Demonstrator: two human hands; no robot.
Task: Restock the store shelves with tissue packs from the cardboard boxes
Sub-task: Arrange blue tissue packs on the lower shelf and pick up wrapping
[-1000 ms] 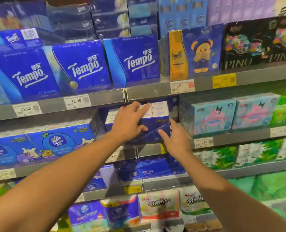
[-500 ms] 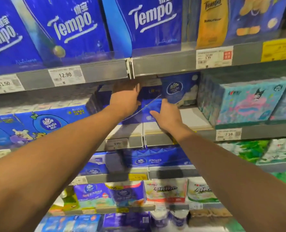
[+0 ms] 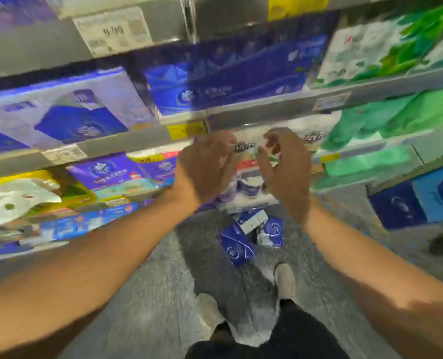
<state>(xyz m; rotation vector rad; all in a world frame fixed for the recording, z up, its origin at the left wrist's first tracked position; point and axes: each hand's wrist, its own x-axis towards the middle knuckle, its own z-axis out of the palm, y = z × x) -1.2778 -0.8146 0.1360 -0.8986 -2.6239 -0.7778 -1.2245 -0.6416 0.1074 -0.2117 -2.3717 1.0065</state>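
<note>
From the head view, the person's left hand [image 3: 207,168] and right hand [image 3: 284,172] hung side by side in the middle of the frame, in front of the grey metal store shelves [image 3: 127,145]. Both were empty, with fingers loosely curled and palms roughly facing each other; neither touched any pack. The picture was blurred, so finer finger detail could not be told.

Below the hands, in the lower middle of the frame, a small heap of dark blue plastic-wrapped tissue packs [image 3: 237,244] lay on the speckled grey floor [image 3: 148,294], just ahead of the person's pale shoes [image 3: 284,279]. No cardboard box could be made out for certain. At the right edge a blue carton-like block with a round emblem [image 3: 422,200] sat low down, well apart from the hands.

The shelves at the upper left and centre held blue and white boxed tissue packs [image 3: 67,112]; green-wrapped bundles [image 3: 386,125] filled the upper right.

To my eye this was the step between placements: hands free, a fresh pack to be fetched. The next move would call for bending down to the floor heap and closing both hands round one pack, squarely, since the slick wrapping looked apt to slide.
</note>
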